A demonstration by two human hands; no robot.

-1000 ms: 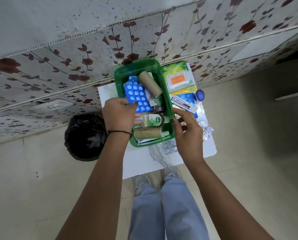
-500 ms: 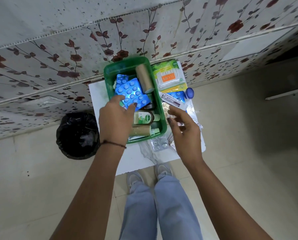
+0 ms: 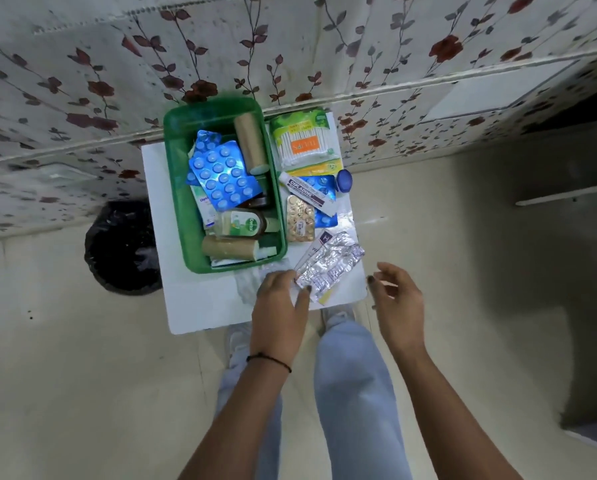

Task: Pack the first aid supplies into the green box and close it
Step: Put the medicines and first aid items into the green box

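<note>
The green box stands open on a small white table. Inside lie a blue blister pack, two tan bandage rolls, a Dettol bottle and a small carton. To its right lie a cotton bud pack, an ointment tube, a blue-capped jar, a gold pill strip and silver blister strips. My left hand pinches the near left end of the silver strips. My right hand hovers off the table's right front corner, fingers apart, holding nothing.
A black-lined bin sits on the floor left of the table. A flowered wall runs right behind the table. My legs and shoes are under the table's front edge. No lid for the box is in view.
My left hand left the box and came down to the silver strips by the table's front edge. My right hand drew back from the box's right side toward the right front corner.
</note>
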